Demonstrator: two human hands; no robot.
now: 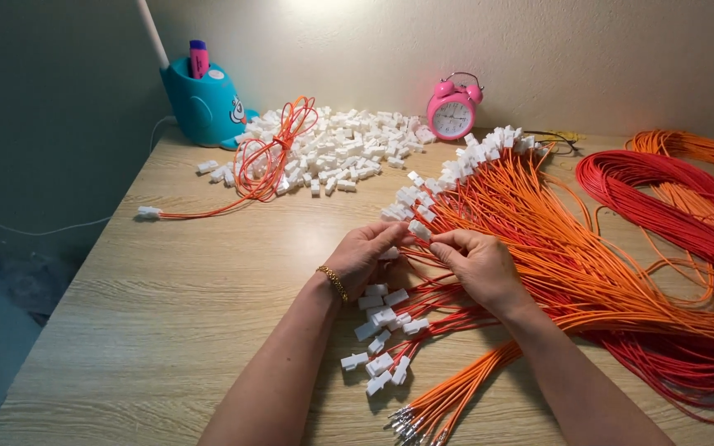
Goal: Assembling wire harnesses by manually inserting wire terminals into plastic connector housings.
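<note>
My left hand point(363, 254) and my right hand point(481, 266) meet over the middle of the wooden table point(167, 281). Together they pinch a small white plastic connector point(420, 230) on the end of an orange wire. A gold bracelet circles my left wrist. Below my hands lie several red wires fitted with white connectors point(382, 339). A thick fan of orange wires with connectors point(530, 223) spreads to the right. Bare-ended orange wires with metal terminals point(423, 413) lie at the near edge.
A heap of loose white connectors point(340, 149) sits at the back, with a coiled orange wire point(270, 157) over it. A blue pen holder point(204, 103) and a pink alarm clock point(453, 107) stand by the wall. Red wire coils point(671, 198) lie right.
</note>
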